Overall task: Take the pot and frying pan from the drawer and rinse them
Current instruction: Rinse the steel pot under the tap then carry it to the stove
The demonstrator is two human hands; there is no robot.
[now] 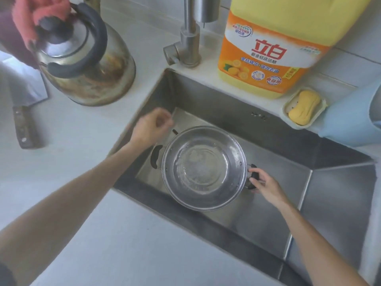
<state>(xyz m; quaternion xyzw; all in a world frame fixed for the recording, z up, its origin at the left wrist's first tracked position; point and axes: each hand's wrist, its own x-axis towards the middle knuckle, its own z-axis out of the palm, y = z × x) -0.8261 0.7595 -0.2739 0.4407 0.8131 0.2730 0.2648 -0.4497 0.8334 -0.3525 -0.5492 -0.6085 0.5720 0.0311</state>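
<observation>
Right hand: my right hand [266,182] pinches the pot's right handle [253,176], fingers curled round it.
Left hand: my left hand [153,125] hovers above the sink's left side, fingers loosely curled, holding nothing; it is blurred.
Pot: the pot [204,168] sits in the sink [268,213], mouth up, with a little water in the bottom, I think.
Pan: no frying pan in view.
Doing it well: I judge I should take the left handle [155,156] too, swirl the water round the walls, then tip it out slowly so it doesn't splash.
Tap: the tap [188,38] stands behind the sink.
Writing: the jug [274,48] reads 立白, 新金桔洗洁精 and 食品用; smaller print is unreadable.
</observation>
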